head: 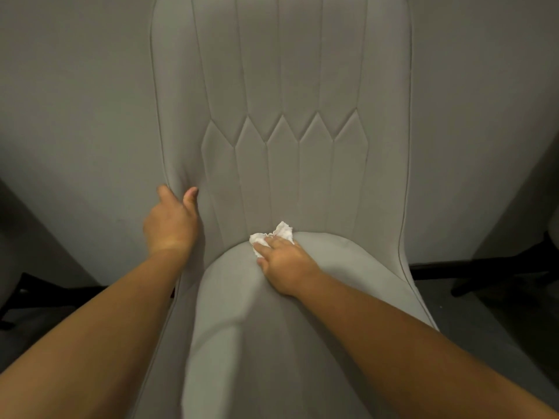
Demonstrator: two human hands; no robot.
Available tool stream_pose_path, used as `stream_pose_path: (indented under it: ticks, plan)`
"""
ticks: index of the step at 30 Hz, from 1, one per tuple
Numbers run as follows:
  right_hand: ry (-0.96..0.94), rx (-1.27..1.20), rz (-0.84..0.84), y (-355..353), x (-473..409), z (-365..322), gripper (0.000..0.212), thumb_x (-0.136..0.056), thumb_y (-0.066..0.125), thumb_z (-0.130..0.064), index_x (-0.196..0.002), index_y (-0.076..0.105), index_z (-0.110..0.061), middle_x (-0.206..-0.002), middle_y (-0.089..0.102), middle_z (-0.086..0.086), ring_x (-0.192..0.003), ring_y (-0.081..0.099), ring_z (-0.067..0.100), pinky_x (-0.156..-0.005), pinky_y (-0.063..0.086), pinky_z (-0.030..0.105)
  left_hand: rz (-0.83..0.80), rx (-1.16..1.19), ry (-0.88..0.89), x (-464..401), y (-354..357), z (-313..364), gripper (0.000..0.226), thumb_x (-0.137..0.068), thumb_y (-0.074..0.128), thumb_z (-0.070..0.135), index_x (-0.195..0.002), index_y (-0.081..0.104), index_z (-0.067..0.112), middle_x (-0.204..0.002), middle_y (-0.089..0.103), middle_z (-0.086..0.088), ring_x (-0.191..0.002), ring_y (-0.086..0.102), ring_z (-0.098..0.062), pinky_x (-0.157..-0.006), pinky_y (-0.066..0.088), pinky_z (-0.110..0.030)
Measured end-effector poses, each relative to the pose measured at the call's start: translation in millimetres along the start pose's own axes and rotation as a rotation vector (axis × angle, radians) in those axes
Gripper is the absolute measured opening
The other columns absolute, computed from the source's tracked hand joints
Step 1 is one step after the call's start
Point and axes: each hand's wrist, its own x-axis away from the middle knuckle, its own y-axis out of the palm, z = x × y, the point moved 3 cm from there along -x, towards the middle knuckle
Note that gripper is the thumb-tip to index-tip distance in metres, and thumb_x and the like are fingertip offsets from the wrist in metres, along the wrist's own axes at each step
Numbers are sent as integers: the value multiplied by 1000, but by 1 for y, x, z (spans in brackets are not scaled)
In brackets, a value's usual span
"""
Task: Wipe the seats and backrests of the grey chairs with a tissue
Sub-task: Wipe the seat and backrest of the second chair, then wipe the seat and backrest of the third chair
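Observation:
A grey upholstered chair fills the view, its stitched backrest (281,95) rising in front of me and its seat (251,334) running down toward me. My left hand (171,223) grips the left edge of the backrest, thumb on the front and fingers wrapped behind. A crumpled white tissue (279,232) lies at the back of the seat, right where seat meets backrest. My right hand (282,264) presses down on the tissue; the fingertips are hidden in it.
A grey wall (75,101) stands behind the chair. Black chair legs (484,273) and dark floor show low on the right, and part of another grey chair (18,237) with a black base sits at the left edge.

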Motion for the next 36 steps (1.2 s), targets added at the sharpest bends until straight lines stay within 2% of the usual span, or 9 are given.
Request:
stream_pose_path:
  ticks: [6, 10, 12, 15, 18, 21, 27, 32, 36]
  plan:
    - [52, -71, -125, -18, 23, -8, 49, -105, 36, -31, -153, 32, -22, -156, 34, 9, -146, 25, 26, -116, 26, 41, -275, -189, -97, 1, -21, 13, 43, -98, 32, 52, -95, 37, 9, -101, 60, -28, -92, 56, -44, -67, 32, -42]
    - [157, -86, -304, -39, 55, -10, 47, -104, 34, -17, -152, 34, -18, -155, 33, 17, -148, 18, 39, -121, 19, 45, -698, -575, -57, 22, -47, 20, 35, -94, 46, 31, -119, 57, 9, -123, 58, -16, -110, 55, -36, -83, 43, -42]
    - [206, -49, -365, -57, 73, -8, 43, -103, 32, -12, -145, 43, -15, -147, 43, 21, -145, 25, 42, -120, 18, 44, -833, -764, 17, 47, -66, 22, 35, -89, 48, 24, -121, 60, 15, -125, 58, -9, -111, 56, -31, -88, 43, -41]
    - [246, -72, -398, -97, 106, -3, 36, -102, 37, -16, -133, 53, -15, -131, 53, 15, -127, 45, 33, -108, 34, 39, -848, -724, 235, 85, -91, 40, 42, -91, 42, 21, -131, 51, 15, -132, 53, -9, -119, 50, -29, -97, 40, -39]
    - [279, -106, -386, -147, 140, 4, 32, -99, 45, -19, -128, 56, -14, -123, 54, 14, -118, 48, 33, -99, 41, 37, -889, -667, 507, 128, -121, 78, 49, -95, 37, 26, -142, 35, 16, -152, 29, -11, -139, 23, -29, -111, 21, -46]
    - [309, -147, -374, -212, 170, 6, 35, -97, 50, -25, -130, 55, -14, -124, 54, 12, -117, 47, 33, -98, 43, 39, -961, -677, 491, 156, -170, 119, 56, -95, 34, 30, -148, 22, 18, -159, 6, -11, -145, 0, -29, -114, 7, -53]
    - [415, -237, -321, -360, 210, 2, 45, -93, 55, -34, -135, 53, -19, -127, 55, 9, -118, 47, 30, -97, 44, 38, -994, -742, 394, 149, -275, 190, 72, -92, 30, 45, -152, -2, 20, -158, -12, -14, -142, -19, -35, -109, -3, -64]
    - [500, -253, -213, -471, 248, -8, 45, -89, 62, -34, -131, 58, -17, -121, 57, 13, -113, 51, 34, -91, 43, 36, -895, -710, 443, 119, -356, 247, 80, -88, 23, 59, -152, -6, 20, -158, -8, -16, -140, -23, -39, -108, -5, -66]
    - [588, -281, -144, -534, 276, -15, 47, -90, 62, -35, -134, 56, -20, -126, 56, 10, -121, 48, 30, -98, 42, 36, -801, -558, 553, 100, -395, 295, 79, -88, 32, 59, -152, 8, 18, -158, 6, -15, -143, -12, -35, -110, -1, -60]
